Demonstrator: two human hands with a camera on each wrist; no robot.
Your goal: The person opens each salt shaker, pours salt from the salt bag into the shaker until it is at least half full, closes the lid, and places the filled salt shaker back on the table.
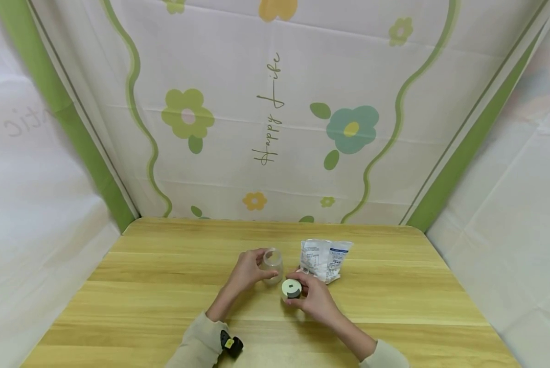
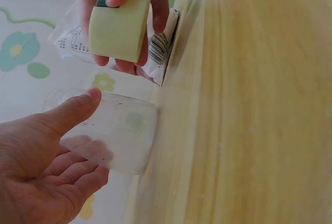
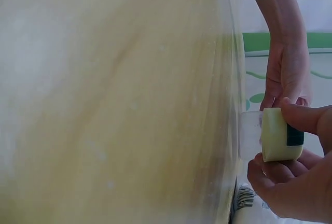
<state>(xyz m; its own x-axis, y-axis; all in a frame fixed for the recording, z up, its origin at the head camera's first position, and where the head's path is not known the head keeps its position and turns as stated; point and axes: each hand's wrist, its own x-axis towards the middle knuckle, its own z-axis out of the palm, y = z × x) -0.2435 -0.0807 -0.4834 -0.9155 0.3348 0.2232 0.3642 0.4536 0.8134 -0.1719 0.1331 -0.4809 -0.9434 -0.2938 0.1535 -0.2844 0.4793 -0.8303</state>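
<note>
A clear jar (image 1: 273, 268) without a lid stands upright on the table. My left hand (image 1: 249, 270) holds it from the left, thumb on the near side and fingers round the far side; in the left wrist view, the fingers show through the wall of the jar (image 2: 122, 130). Just right of the jar, my right hand (image 1: 316, 299) grips a pale yellow lid (image 2: 118, 29) with a dark green flap, between thumb and fingers. In the right wrist view the lid (image 3: 277, 136) hides part of the jar. Lid and jar are apart in the head view.
A white printed plastic bag (image 1: 323, 259) stands behind my right hand, close to it. The wooden table (image 1: 164, 286) runs back to a white curtain (image 1: 238, 128) with flowers. More white cloth hangs at both sides.
</note>
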